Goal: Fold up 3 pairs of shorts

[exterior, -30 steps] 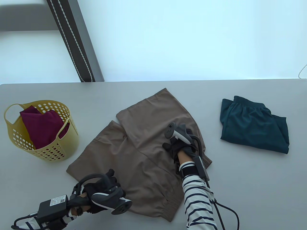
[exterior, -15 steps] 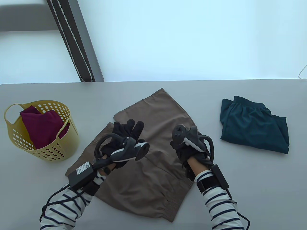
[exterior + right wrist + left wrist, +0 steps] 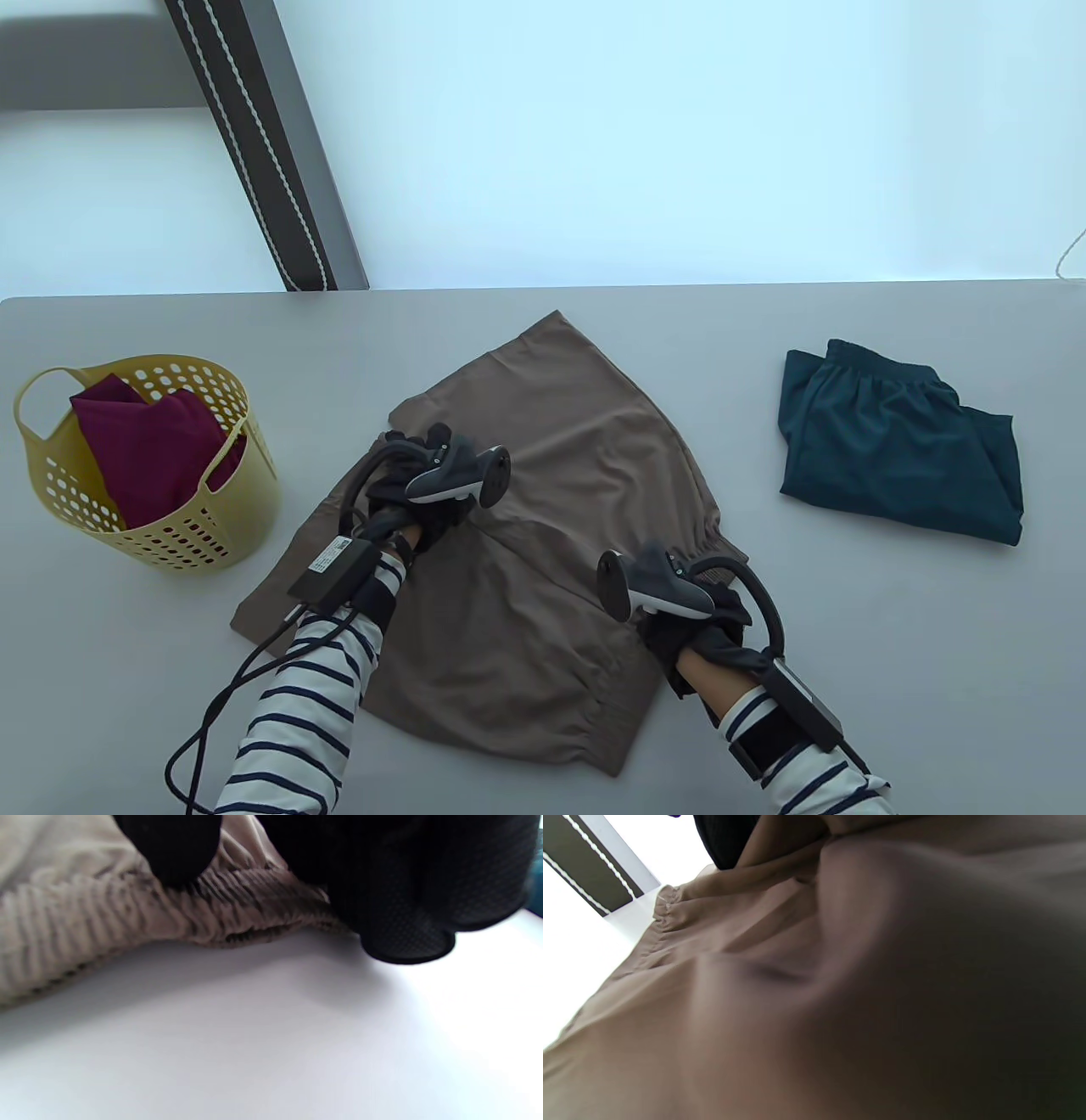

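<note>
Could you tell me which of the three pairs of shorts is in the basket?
The maroon shorts, bunched inside the yellow basket. The brown shorts lie spread under both hands, and the teal shorts lie folded at the right.

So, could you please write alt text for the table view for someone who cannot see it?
Two gloved hands work on brown shorts spread mid-table: the left hand on the left side, the right hand at the waistband's right end. Folded teal shorts lie to the right; a yellow basket on the left holds maroon fabric.

left hand (image 3: 416,501) onto brown shorts (image 3: 585,475) | right hand (image 3: 704,628) back to waistband (image 3: 127,916)
</note>
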Tool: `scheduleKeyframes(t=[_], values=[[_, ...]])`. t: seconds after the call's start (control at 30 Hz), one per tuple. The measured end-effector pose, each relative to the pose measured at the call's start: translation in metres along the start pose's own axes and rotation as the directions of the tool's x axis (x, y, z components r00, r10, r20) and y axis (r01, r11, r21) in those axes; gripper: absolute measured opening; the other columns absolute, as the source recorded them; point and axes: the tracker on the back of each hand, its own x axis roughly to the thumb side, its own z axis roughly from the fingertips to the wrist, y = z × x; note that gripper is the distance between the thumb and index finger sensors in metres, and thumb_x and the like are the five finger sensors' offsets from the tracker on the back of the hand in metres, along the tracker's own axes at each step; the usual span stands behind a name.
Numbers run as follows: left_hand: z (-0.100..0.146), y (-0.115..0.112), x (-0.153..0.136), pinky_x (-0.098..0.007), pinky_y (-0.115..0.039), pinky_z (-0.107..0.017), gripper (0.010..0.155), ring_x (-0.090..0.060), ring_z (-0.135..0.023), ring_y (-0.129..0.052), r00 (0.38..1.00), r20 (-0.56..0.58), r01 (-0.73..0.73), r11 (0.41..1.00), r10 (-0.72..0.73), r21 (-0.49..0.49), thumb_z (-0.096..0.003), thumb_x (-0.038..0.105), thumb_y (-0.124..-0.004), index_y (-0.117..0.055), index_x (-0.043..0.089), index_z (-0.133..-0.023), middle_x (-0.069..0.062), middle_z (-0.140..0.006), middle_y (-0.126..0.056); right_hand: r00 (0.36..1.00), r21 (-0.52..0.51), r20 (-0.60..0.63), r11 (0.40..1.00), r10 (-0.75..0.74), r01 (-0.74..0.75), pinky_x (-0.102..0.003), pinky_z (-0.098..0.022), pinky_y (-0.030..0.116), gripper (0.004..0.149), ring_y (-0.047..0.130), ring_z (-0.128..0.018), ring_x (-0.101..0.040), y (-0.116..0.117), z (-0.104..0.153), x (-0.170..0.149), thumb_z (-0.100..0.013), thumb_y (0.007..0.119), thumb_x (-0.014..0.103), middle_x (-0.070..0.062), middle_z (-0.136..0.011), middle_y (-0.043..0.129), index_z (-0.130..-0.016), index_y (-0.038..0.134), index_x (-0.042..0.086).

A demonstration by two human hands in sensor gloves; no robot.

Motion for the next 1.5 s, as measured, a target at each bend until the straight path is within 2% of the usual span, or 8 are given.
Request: scheduleKeyframes(t=[0.3, 0.5, 0.67, 0.97, 1.07, 1.17, 1.3, 1.5], values=[[0.024, -0.030, -0.037, -0.070, -0.039, -0.076, 0.060, -0.045, -0.103, -0.063, 0.992, 0.101, -0.065, 0.990, 0.078, -0.128, -0.0501, 0.054, -0.030, -0.035, 0.038, -0.107, -0.026, -0.120, -0.032, 0.959, 0.007, -0.263, 0.994, -0.105, 0.111, -0.061, -0.057, 0.061, 0.068, 0.061, -0.086, -0.058, -0.015, -0.074, -0.046, -0.046, 0.054, 0.029, -0.032, -0.101, 0.033, -0.102, 0.019, 0.011], [0.068, -0.039, -0.033, -0.073, -0.040, -0.075, 0.087, -0.047, -0.103, -0.060, 0.974, 0.224, 0.008, 0.999, -0.019, 0.052, -0.0435, 0.068, -0.033, -0.007, 0.021, -0.112, -0.034, -0.119, -0.028, 0.958, -0.014, -0.262, 0.993, -0.113, 0.114, -0.062, -0.059, 0.059, 0.067, 0.057, -0.088, -0.059, -0.010, -0.074, -0.048, -0.047, 0.049, 0.030, -0.031, -0.103, 0.030, -0.102, 0.014, 0.013], [0.130, -0.065, -0.024, -0.075, -0.046, -0.071, 0.104, -0.050, -0.099, -0.064, 0.945, 0.279, 0.165, 0.985, -0.171, 0.045, -0.0416, 0.070, -0.038, 0.000, -0.002, -0.106, -0.038, -0.116, -0.033, 0.957, -0.031, -0.251, 0.989, -0.148, 0.145, -0.062, -0.059, 0.059, 0.067, 0.055, -0.088, -0.061, -0.008, -0.073, -0.050, -0.047, 0.048, 0.030, -0.031, -0.102, 0.030, -0.102, 0.014, 0.013], [0.170, -0.134, -0.039, -0.073, -0.050, -0.070, 0.095, -0.049, -0.096, -0.063, 0.936, 0.236, 0.300, 0.943, -0.262, -0.143, -0.0420, 0.064, -0.036, -0.012, 0.001, -0.108, -0.037, -0.112, -0.034, 0.955, -0.037, -0.246, 0.986, -0.164, 0.160, -0.063, -0.059, 0.058, 0.067, 0.053, -0.088, -0.062, -0.009, -0.072, -0.053, -0.047, 0.047, 0.030, -0.031, -0.102, 0.028, -0.102, 0.013, 0.013], [0.172, -0.139, -0.042, -0.074, -0.049, -0.069, 0.094, -0.050, -0.096, -0.060, 0.949, 0.215, 0.256, 0.962, -0.231, -0.096, -0.0404, 0.063, -0.034, -0.011, 0.001, -0.108, -0.036, -0.111, -0.033, 0.957, -0.070, -0.227, 0.983, -0.179, 0.167, -0.063, -0.060, 0.058, 0.067, 0.052, -0.088, -0.062, -0.007, -0.070, -0.055, -0.047, 0.047, 0.031, -0.031, -0.103, 0.029, -0.102, 0.014, 0.013], [0.171, -0.142, -0.044, -0.074, -0.048, -0.069, 0.094, -0.051, -0.095, -0.055, 0.951, 0.213, 0.254, 0.961, -0.226, -0.114, -0.0394, 0.062, -0.032, -0.006, 0.002, -0.106, -0.036, -0.110, -0.029, 0.969, -0.108, -0.161, 0.979, -0.189, 0.173, -0.061, -0.060, 0.059, 0.068, 0.055, -0.089, -0.058, -0.005, -0.060, -0.065, -0.048, 0.049, 0.035, -0.027, -0.104, 0.033, -0.103, 0.015, 0.012], [0.171, -0.141, -0.044, -0.075, -0.048, -0.069, 0.093, -0.051, -0.094, -0.056, 0.950, 0.215, 0.254, 0.962, -0.227, -0.104, -0.0390, 0.062, -0.032, -0.007, 0.002, -0.106, -0.036, -0.110, -0.029, 0.976, -0.436, 0.027, 0.876, -0.215, 0.205, -0.056, -0.054, 0.071, 0.065, 0.079, -0.080, -0.049, -0.006, -0.016, -0.070, -0.048, 0.057, 0.036, -0.024, -0.097, 0.061, -0.102, 0.041, 0.004], [0.170, -0.136, -0.045, -0.072, -0.052, -0.069, 0.087, -0.048, -0.093, -0.062, 0.961, 0.199, 0.204, 0.979, -0.194, -0.028, -0.0396, 0.060, -0.039, -0.019, 0.006, -0.106, -0.030, -0.108, -0.038, 0.956, -0.358, 0.292, 0.931, 0.042, 0.068, -0.056, -0.055, 0.071, 0.062, 0.084, -0.079, -0.045, 0.022, 0.052, -0.039, -0.045, 0.064, 0.045, -0.018, -0.092, 0.076, -0.096, 0.065, 0.011]])
